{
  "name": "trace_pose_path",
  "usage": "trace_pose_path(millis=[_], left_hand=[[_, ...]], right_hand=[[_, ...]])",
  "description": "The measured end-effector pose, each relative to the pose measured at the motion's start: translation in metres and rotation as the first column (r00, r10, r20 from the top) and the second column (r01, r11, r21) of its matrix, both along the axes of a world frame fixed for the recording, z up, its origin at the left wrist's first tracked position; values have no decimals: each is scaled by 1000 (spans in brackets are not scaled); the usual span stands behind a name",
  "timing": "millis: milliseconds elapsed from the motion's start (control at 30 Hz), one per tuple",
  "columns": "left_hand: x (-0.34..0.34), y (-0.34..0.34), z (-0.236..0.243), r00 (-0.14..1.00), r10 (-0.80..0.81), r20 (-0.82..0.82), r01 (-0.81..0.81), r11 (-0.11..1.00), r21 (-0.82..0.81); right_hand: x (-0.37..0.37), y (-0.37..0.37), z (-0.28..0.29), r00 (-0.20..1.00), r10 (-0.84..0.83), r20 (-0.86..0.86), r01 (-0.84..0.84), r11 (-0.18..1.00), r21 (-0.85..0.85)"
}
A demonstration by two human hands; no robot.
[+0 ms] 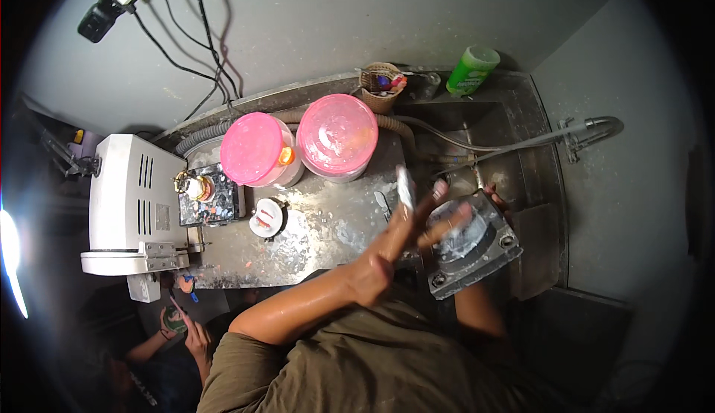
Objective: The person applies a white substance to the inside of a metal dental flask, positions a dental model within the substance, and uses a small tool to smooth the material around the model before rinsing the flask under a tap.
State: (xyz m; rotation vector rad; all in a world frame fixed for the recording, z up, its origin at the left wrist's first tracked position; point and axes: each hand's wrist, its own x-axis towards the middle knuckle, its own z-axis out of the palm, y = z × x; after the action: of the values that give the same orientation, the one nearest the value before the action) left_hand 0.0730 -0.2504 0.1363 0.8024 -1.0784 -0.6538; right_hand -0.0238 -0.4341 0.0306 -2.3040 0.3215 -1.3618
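1. The left hand (402,238) reaches across the body, fingers spread, a thin pale strip (405,186) standing between thumb and forefinger.
2. Just right of it and touching its fingertips sits a square metal block (477,245) with bolts at the corners (wet and whitish on top).
3. The right hand (497,198) grips the block's far edge, mostly hidden; how its fingers lie, I cannot tell.
4. Beyond the left hand stand two pink-lidded tubs (337,134), on a steel counter (313,230).
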Motion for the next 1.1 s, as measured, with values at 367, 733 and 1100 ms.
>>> trace_pose_path(millis=[367, 733, 1100], left_hand=[[-7, -41, 14, 981, -100, 169, 90, 994, 65], [46, -326, -202, 487, 498, -718, 491, 524, 696], [27, -393, -179, 155, 836, -527, 315, 464, 828]], right_hand=[[-29, -13, -2, 997, 7, 78, -13, 997, 76], [-95, -68, 17, 985, -127, 118, 116, 988, 98], [-109, -93, 8, 973, -184, 140, 164, 976, 144]])
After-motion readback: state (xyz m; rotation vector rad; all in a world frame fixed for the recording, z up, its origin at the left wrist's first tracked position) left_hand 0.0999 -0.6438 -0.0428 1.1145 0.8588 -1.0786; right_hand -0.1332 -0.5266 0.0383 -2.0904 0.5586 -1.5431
